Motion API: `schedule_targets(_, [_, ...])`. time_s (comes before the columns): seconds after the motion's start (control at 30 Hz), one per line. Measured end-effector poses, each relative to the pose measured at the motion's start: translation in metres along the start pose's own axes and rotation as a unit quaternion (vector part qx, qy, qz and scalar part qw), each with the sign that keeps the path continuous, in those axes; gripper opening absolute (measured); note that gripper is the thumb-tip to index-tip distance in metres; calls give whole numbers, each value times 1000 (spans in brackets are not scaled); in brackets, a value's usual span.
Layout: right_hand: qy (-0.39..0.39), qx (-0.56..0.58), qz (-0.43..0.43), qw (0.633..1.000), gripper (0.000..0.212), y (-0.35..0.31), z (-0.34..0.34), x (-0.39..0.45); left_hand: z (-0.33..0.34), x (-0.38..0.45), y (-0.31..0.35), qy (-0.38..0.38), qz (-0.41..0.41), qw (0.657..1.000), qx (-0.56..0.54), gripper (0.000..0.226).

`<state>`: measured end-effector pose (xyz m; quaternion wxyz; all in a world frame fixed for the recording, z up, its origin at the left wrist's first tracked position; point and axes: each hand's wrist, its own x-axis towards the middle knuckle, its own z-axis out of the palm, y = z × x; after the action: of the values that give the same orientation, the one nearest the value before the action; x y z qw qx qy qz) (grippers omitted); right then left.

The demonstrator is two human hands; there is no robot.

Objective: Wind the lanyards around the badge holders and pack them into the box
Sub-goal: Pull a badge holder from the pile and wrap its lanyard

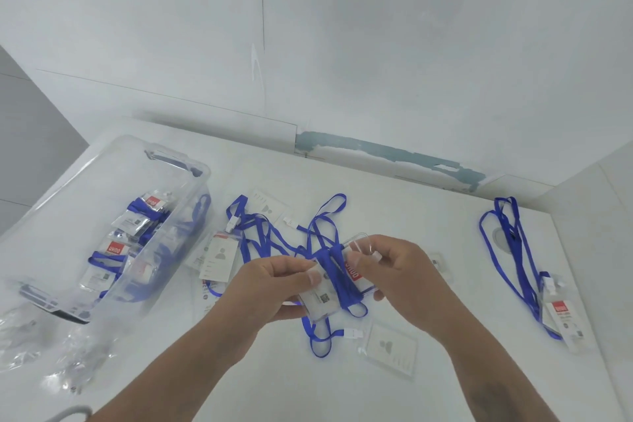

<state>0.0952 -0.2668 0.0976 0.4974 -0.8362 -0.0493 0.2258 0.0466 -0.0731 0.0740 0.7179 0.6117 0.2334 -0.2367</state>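
Left hand [274, 288] gripping the near-left end of a clear badge holder [334, 298], thumb on top, fingers curled beneath. Right hand [390, 271] pinching the far-right end of the same holder, thumb and forefinger closed on its edge. Holder held above the table [428, 216], at centre, tilted, with a blue lanyard [337, 279] wound several turns around its middle. Loose tail of that lanyard hanging below, ending in a white clip [352, 332] near the table. Just right of the clip, a flat empty holder [390, 351]. Far and left of the hands, a tangle of lanyards [267, 233] and loose holders. At far right, well apart, another lanyard bunch [510, 250] with a red-labelled holder [563, 319]. At left, a clear box [102, 216] holding several wound badges. Near left, crumpled clear bags [51, 353].
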Motion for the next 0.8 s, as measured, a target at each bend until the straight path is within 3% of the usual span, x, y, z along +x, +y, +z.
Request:
schedule_targets(0.13, [-55,-83,-18,995,16,-6,-3,8,-6,-1,1,11,55,995,85,18])
schedule_targets(0.37, [-94,-133,-18,986,12,-22,19,15,-27,1,2,33,122,980,152,8])
schedule_targets(0.47, [-102,-150,-11,983,14,-39,43,21,-58,-3,5,10,132,977,166,15])
schedule_targets(0.8, [-108,-152,14,982,11,-100,159,59,-195,-14,32,-4,122,971,205,4])
